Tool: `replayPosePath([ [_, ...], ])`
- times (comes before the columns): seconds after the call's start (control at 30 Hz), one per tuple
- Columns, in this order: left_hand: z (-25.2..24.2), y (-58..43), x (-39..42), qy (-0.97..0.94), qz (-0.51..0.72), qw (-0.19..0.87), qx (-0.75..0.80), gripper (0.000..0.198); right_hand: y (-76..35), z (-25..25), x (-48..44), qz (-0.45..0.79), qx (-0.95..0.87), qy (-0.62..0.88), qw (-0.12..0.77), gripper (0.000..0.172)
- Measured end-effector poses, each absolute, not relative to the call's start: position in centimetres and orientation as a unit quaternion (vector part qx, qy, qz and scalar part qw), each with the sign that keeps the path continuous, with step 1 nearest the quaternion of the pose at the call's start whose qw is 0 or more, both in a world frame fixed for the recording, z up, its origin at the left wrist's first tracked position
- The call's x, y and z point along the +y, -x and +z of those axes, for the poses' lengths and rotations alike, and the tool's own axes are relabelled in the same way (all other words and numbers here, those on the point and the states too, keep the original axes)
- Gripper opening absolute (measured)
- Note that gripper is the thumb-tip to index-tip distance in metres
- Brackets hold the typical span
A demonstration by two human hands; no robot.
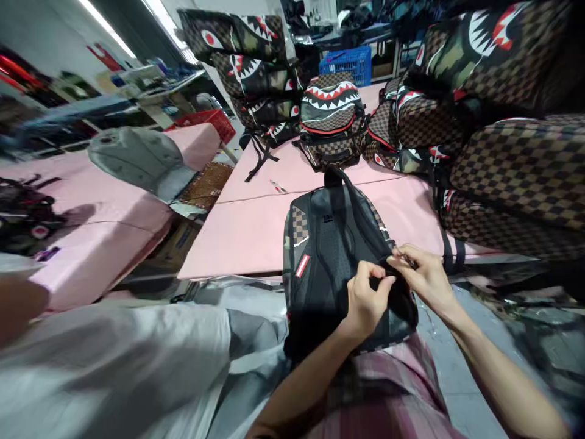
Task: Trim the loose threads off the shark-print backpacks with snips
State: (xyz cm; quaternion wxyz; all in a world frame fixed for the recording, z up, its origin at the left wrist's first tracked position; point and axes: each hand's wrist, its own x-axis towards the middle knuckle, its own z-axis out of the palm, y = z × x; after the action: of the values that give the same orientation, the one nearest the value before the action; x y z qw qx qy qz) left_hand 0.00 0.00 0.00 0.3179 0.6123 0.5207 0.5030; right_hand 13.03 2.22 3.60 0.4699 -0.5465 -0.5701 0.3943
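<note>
While pinching backpack's shoulder strap in right hand, with left hand narrowed, contents unclear, risked twist from uneven pulling.

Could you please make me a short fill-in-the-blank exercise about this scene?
1. The left hand and right hand are both at the black ____.
2. The tabletop beyond is ____.
3. The small slanted label is mainly ____.
4. The plastic basket at the picture's top is ____.

Missing words: backpack; pink; red; blue.
</note>
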Motion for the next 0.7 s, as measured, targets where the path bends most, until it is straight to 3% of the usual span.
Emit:
replayPosePath([
  [0.23, -1.6, -0.3, 0.0, -0.565, 0.528, 0.370, 0.515, 0.017, -12.7, 0.8, 3.3, 0.610, -0.281, 0.528, 0.520, 0.038],
  [0.5, 0.0, -0.1, 1.2, -0.486, 0.451, 0.551, 0.507, 0.025, -12.0, 0.6, 2.9, 0.564, -0.276, 0.535, 0.565, 0.036],
  [0.7, 1.2, 0.2, 3.2, -0.541, 0.379, 0.482, 0.576, 0.035, -11.8, 0.6, 2.6, 0.479, -0.371, 0.559, 0.566, 0.027],
])
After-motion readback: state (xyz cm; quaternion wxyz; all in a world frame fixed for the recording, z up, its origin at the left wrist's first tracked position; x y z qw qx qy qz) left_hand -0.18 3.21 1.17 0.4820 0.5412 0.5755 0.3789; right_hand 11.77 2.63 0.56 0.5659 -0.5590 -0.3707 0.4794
